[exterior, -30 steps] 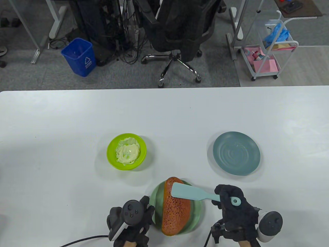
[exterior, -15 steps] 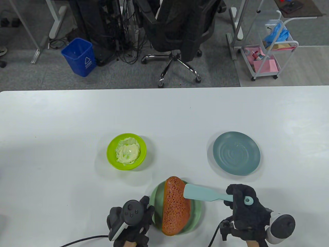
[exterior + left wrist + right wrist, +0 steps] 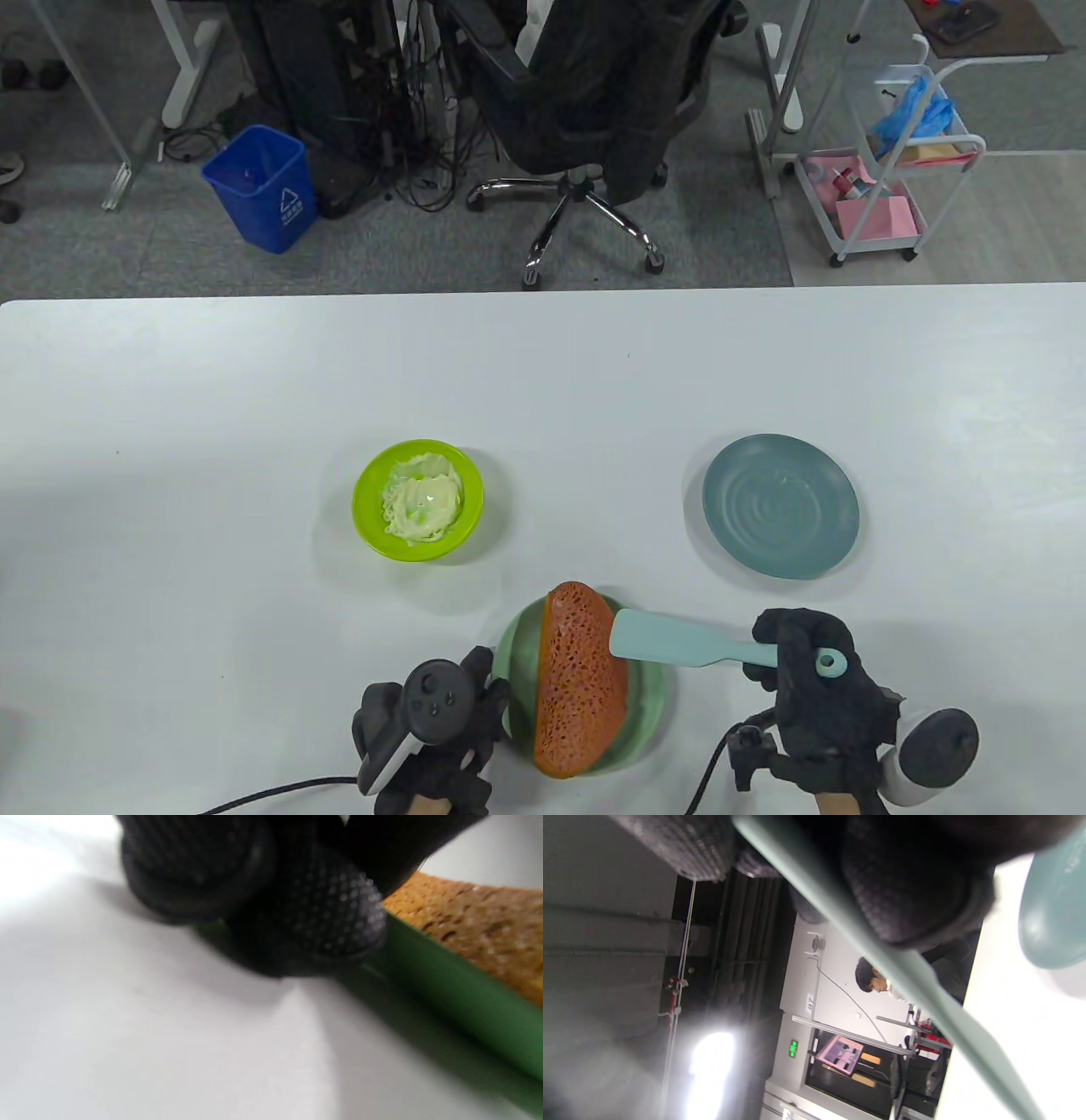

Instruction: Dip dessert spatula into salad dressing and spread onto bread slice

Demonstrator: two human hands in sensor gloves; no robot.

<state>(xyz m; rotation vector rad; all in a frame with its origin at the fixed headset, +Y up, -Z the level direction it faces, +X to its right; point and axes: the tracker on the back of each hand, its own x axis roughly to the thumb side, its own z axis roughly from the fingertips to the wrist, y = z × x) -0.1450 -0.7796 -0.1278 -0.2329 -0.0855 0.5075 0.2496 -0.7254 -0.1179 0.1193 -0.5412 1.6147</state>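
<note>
Porous bread slice [image 3: 579, 679], matt spatula [image 3: 670, 648]

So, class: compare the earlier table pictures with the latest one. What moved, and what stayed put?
The right hand, gripping the spatula, drew it rightward: the blade slid from across the bread slice to just its right edge. The left hand stayed by the green plate; the dressing bowl and blue plate did not move.

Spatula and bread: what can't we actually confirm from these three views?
- Whether the spatula blade touches the bread slice: the table view looks down, so height is unreadable; the right wrist view shows only the handle edge-on.
- Dressing on the blade's underside: hidden in all views.
- Right hand finger placement: glove covers the handle.
- Left hand contact with the green plate: the tracker hides the fingers from above; the left wrist view is blurred.
</note>
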